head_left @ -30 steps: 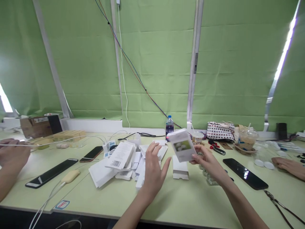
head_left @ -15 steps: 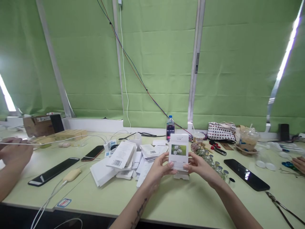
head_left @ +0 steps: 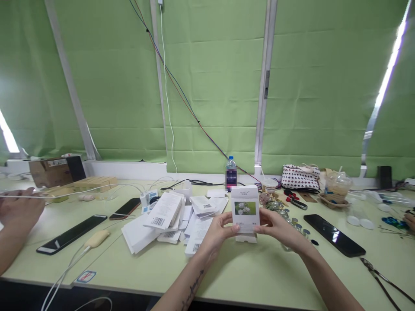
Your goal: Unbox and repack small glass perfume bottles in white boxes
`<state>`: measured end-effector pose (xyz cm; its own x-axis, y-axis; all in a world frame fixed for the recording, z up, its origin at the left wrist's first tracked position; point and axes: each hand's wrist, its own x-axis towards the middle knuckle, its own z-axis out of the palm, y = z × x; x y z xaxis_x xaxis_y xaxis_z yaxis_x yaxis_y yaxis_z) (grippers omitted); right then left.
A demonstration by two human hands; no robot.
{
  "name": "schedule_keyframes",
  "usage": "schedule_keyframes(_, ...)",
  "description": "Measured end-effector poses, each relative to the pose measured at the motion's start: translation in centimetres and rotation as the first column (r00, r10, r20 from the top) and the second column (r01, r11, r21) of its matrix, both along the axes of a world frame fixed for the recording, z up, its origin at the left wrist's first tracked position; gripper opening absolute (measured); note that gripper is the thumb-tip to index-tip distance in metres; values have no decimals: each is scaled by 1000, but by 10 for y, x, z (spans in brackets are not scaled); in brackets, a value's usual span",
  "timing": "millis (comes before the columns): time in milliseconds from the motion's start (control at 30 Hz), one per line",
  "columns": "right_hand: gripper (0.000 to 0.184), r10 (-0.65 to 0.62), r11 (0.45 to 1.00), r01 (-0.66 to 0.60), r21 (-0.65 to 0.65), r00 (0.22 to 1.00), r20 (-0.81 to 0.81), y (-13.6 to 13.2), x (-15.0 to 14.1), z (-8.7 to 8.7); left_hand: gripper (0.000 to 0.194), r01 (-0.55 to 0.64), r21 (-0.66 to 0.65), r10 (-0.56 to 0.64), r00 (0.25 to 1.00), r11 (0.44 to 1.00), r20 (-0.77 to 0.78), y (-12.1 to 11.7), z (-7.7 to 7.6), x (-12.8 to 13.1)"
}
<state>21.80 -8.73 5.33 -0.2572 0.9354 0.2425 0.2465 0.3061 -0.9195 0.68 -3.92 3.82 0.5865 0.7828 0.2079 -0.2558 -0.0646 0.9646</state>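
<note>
A small white cardboard box with a flower picture on its front stands upright between my hands, its bottom flap hanging open above the table. My left hand grips the box's left edge, thumb on the front. On the other edge, my right hand holds it the same way, fingers behind. Left of my hands lies a loose pile of flat white cartons, some showing barcodes. Close behind my right hand are several small glass vials, partly covered by it.
A black phone and pliers lie to the right. Behind the box stands a water bottle. To the left are another phone and a cream charger with cables. Other people's hands show at both sides.
The box, still in both hands, is slightly lower and its top edge shows more clearly. The whole view has shifted a little.
</note>
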Motion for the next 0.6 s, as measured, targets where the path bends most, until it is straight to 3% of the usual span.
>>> schedule_keyframes(100,48,-52,998,49,34,995,90,-1,3,3,52,17,4,-17,1000,1000,-11,-2,0,2)
schedule_keyframes(167,47,-155,986,145,78,978,140,-2,3,4,50,25,25,-24,999,999,-24,-2,0,2)
schedule_keyframes(300,50,-302,946,296,136,953,25,-5,1,8,44,-68,120,85,986,990,-146,-2,-2,5)
schedule_keyframes(367,50,-254,961,258,103,966,-49,-6,1,9,49,-72,199,118,965,977,-232,-2,-3,5)
schedule_keyframes(467,47,-125,992,126,3,989,-78,-7,5,8,62,140,221,-72,954,965,-290,-6,0,3)
schedule_keyframes(533,45,-37,997,31,-67,995,-93,-5,7,6,68,248,174,-208,953,953,-222,-10,5,0)
schedule_keyframes(600,43,33,992,-48,-115,991,-129,-3,7,3,77,263,134,-247,961,955,-124,-13,9,-3)
